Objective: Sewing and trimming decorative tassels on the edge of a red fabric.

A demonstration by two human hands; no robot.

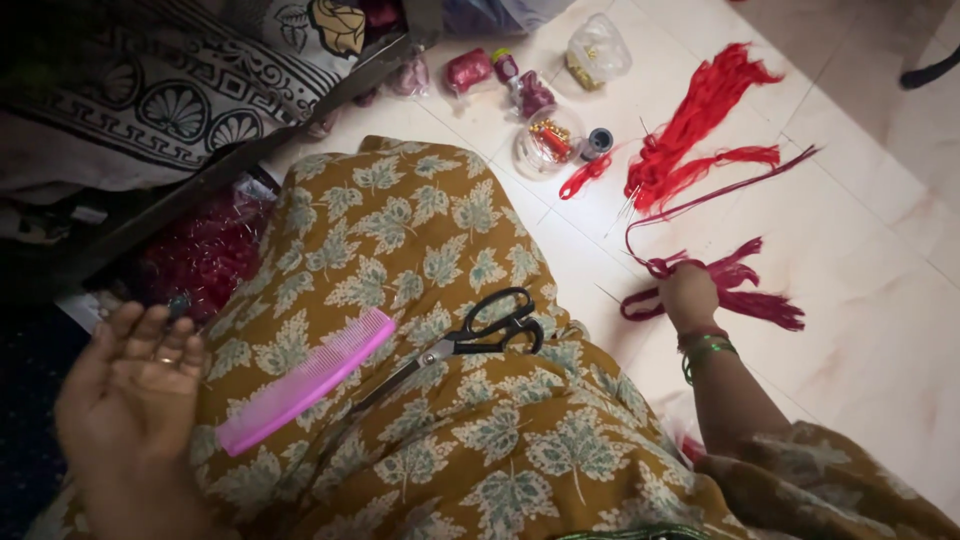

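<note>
Right fingers (676, 283) closed on red threads (735, 300), left fingers (150, 335) open, round clear containers (548, 140) beyond

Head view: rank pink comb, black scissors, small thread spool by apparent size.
1. pink comb, lying on the lap, about level with the next.
2. black scissors, beside it on the lap; similar length, too close to rank firmly.
3. small thread spool, clearly smallest, though it sits farther away on the floor, which shrinks it.
</note>
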